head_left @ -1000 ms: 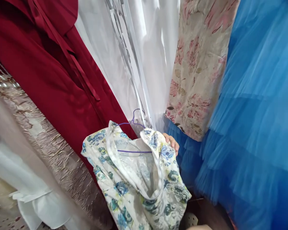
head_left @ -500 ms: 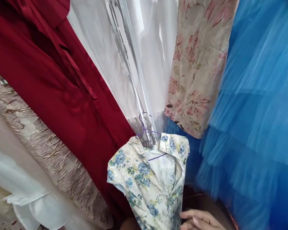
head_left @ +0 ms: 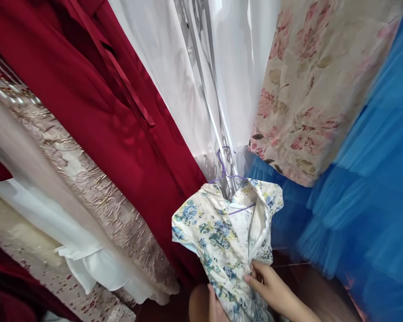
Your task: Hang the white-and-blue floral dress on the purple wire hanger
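Note:
A cream dress with blue and green flowers (head_left: 218, 228) hangs from a thin purple wire hanger (head_left: 223, 169), its front neckline spread apart. My right hand (head_left: 266, 281) comes in from the lower right, thumb and fingers pinched on the dress's front edge below the neckline. At the bottom edge my left hand (head_left: 217, 308) is only partly in view, closed at the lower left side of the dress. Part of that hand is cut off by the frame.
A pale metal stand (head_left: 218, 112) rises behind the hanger. A long red garment (head_left: 121, 120) hangs to the left, beside a textured pinkish one (head_left: 114, 197). To the right hang a pink-flowered cloth (head_left: 305, 112) and a blue tulle skirt (head_left: 375, 188).
My right hand has moved up and inward onto the dress's front. My left hand has come into view at its lower left side. The view has shifted left, so things appear further right.

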`<move>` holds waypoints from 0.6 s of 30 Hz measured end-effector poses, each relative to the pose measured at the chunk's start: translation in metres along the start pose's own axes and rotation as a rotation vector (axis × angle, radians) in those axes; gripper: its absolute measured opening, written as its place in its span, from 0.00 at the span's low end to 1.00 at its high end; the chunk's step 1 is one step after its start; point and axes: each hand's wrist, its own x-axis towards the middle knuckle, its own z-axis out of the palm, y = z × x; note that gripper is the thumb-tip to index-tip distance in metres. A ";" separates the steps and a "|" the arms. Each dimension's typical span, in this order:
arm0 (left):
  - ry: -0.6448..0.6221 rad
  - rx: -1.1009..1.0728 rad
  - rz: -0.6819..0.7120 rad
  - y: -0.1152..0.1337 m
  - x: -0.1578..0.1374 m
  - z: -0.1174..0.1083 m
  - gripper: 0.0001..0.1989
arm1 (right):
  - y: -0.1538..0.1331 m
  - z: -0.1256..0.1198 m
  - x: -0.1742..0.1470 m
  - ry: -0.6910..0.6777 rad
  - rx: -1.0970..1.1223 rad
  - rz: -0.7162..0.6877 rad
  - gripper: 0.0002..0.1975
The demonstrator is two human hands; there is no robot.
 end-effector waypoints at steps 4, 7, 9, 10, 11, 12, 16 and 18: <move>0.140 0.148 0.065 -0.021 0.011 -0.004 0.22 | 0.001 0.004 0.002 0.082 -0.007 -0.016 0.16; 0.331 0.280 0.282 -0.028 0.020 0.006 0.24 | 0.007 -0.007 -0.005 0.119 0.001 0.018 0.16; 0.474 0.384 0.550 -0.026 0.019 0.019 0.22 | 0.010 -0.015 -0.011 0.152 -0.009 0.037 0.16; 0.467 0.438 0.682 -0.023 0.015 0.028 0.18 | 0.011 -0.018 -0.014 0.167 -0.014 0.043 0.15; 0.378 0.500 0.786 -0.019 0.011 0.038 0.12 | 0.012 -0.020 -0.016 0.177 -0.016 0.045 0.15; 0.210 0.573 0.850 -0.015 0.005 0.047 0.07 | 0.012 -0.021 -0.018 0.179 -0.016 0.042 0.14; -0.399 0.867 0.808 0.002 -0.006 0.077 0.14 | 0.011 -0.018 -0.025 0.174 -0.009 0.019 0.10; -0.469 0.952 0.753 0.011 -0.003 0.083 0.16 | 0.012 -0.017 -0.027 0.173 -0.007 0.017 0.08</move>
